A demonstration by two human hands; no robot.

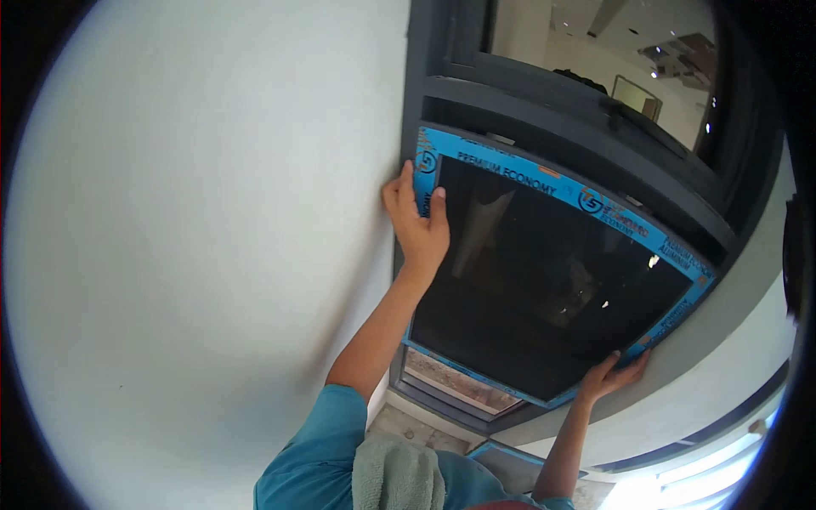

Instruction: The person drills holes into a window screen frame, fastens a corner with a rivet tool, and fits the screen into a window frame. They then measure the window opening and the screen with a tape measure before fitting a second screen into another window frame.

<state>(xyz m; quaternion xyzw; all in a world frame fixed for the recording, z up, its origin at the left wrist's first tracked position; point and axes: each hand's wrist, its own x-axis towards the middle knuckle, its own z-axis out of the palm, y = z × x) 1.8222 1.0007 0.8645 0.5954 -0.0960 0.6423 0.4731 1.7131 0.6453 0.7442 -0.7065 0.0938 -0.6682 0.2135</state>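
Note:
A dark-glazed window sash (544,272), its frame wrapped in blue printed protective tape, sits tilted in front of the lower opening of a dark grey window frame (586,110). My left hand (416,221) grips the sash's upper left side, thumb on the front and fingers round the outer edge, close to the white wall. Low on the opposite side, my right hand (614,378) holds the sash near its bottom right corner, with its thumb on the front. Most of the right fingers are hidden behind the edge. Below the sash, part of the opening shows.
A white wall (212,212) runs along the left, and a pale wall (722,314) borders the right. Above is a glass pane (629,59) reflecting a room. A blue-edged panel (510,463) lies low behind me. A grey-green towel (398,474) hangs at my neck.

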